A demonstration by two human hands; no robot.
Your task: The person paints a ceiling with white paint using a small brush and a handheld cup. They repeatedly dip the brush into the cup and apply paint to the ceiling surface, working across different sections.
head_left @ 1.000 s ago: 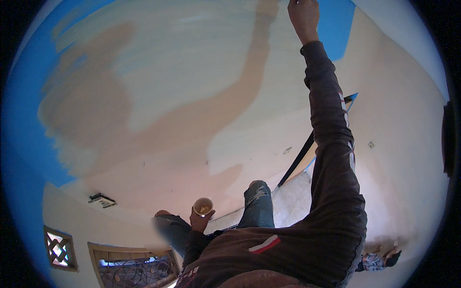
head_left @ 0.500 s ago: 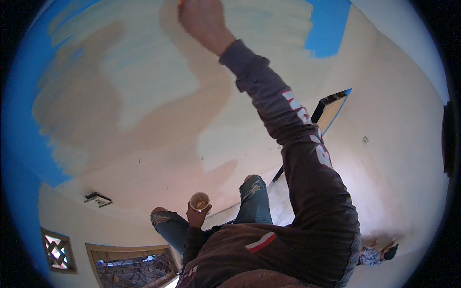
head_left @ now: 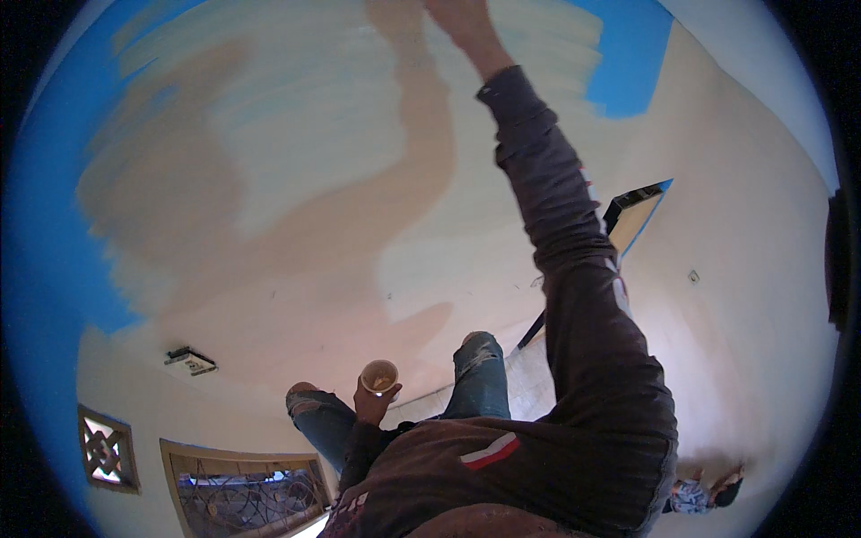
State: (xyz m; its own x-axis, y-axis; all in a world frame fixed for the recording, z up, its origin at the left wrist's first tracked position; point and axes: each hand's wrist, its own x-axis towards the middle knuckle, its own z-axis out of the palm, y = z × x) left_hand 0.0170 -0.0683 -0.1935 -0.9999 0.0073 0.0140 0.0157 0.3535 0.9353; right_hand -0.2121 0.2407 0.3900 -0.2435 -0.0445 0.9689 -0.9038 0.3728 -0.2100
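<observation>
My left hand is wrapped round a small pale cup, held low between my knees. Its open top faces me, and some light-coloured stuff shows inside. Far up in the picture, my right hand is raised against a wall covered in streaky cream paint. The upper edge cuts off its fingertips and whatever they hold. My arm throws a brown shadow over the painted surface. Blue paint remains visible at the upper right and along the left side.
A dark-framed opening lies right of my raised arm. At the lower left are a small fitting on the wall, a lattice vent and a grilled window. Another person is at the lower right.
My right hand has swept to the right and farther up, so more of it leaves the picture. The cup stays in my left hand. The whole view has shifted slightly.
</observation>
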